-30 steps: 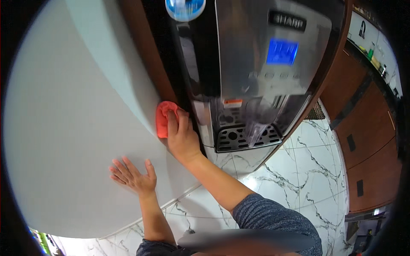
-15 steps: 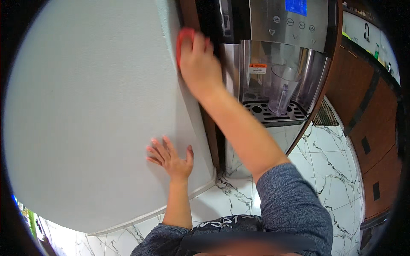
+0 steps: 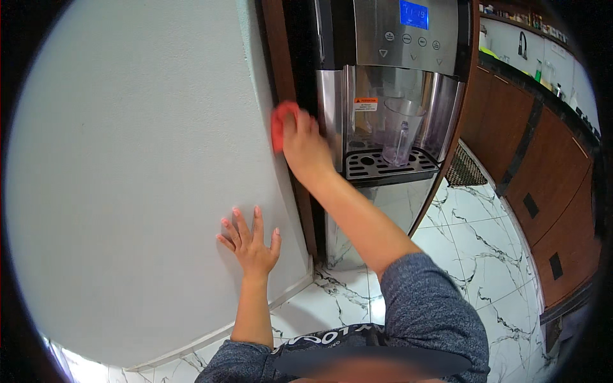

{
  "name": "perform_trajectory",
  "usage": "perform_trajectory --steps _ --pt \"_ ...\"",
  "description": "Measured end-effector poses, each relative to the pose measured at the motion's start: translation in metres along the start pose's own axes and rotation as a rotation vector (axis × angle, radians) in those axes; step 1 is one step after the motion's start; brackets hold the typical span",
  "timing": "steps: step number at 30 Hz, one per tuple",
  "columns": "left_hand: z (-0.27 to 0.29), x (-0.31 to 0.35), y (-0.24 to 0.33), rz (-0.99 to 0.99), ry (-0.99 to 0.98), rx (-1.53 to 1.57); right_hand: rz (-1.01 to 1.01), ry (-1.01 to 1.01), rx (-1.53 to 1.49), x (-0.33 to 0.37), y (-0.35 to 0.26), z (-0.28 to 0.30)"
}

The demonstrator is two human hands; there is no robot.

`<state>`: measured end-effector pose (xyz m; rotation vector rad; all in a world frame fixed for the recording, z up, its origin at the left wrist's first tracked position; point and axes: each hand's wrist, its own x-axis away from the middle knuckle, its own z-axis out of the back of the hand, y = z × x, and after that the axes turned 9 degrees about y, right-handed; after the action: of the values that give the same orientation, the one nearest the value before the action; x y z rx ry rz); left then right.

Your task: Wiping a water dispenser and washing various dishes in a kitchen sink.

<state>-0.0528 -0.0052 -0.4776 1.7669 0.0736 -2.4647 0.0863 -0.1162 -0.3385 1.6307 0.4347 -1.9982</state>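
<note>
My right hand (image 3: 308, 152) grips a red cloth (image 3: 278, 131), slightly smeared by motion. The cloth lies along the edge where the pale wall (image 3: 128, 159) meets a dark brown wooden strip (image 3: 278, 54). Lower down, my left hand (image 3: 254, 253) rests on the wall with its fingers spread and holds nothing. Just right of my right hand stands a steel and black water dispenser (image 3: 377, 41) with a blue display. Inside its bay, a clear plastic pitcher (image 3: 403, 131) sits upright on the slotted drip tray (image 3: 421, 170).
White marble-look floor tiles (image 3: 341, 297) with dark veins run below the wall and dispenser. At the right, brown wooden cabinets (image 3: 543, 185) carry a dark countertop (image 3: 527, 76) with bottles on it. A woven mat (image 3: 464, 171) lies by the cabinets.
My right hand has moved down along the wall's edge with the red cloth. My left hand stays on the wall, its fingers more upright. The view has shifted slightly.
</note>
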Motion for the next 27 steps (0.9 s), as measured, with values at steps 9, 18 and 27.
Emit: perform_trajectory --steps 9,18,27 --pt "-0.001 0.0 0.016 0.05 -0.043 0.021 0.05 0.121 0.053 -0.015 0.007 -0.011" --pt "-0.003 -0.004 0.023 0.072 -0.067 0.037 0.057 -0.184 -0.097 0.048 0.0 -0.001" --pt "-0.011 -0.001 0.02 0.053 -0.006 0.03 0.03 -0.286 -0.151 0.065 0.006 0.011"
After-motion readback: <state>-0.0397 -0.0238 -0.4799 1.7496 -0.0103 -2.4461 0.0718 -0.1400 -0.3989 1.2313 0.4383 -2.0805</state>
